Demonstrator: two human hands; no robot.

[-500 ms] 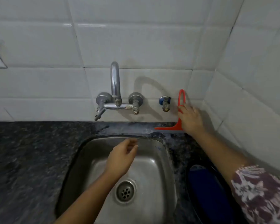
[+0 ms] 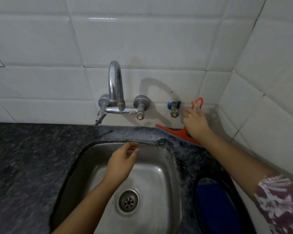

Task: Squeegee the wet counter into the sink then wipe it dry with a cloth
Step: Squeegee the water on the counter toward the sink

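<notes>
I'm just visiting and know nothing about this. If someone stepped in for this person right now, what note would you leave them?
Right hand: grips the red squeegee by its handle, blade down at the counter behind the sink.
Left hand: relaxed above the sink, holding nothing.
A dark blue thing, perhaps the cloth, lies in a black dish right of the sink.
Done: squeegee in hand; no stroke can be confirmed.
Left: pull the water into the sink, then wipe the counter dry.
</notes>
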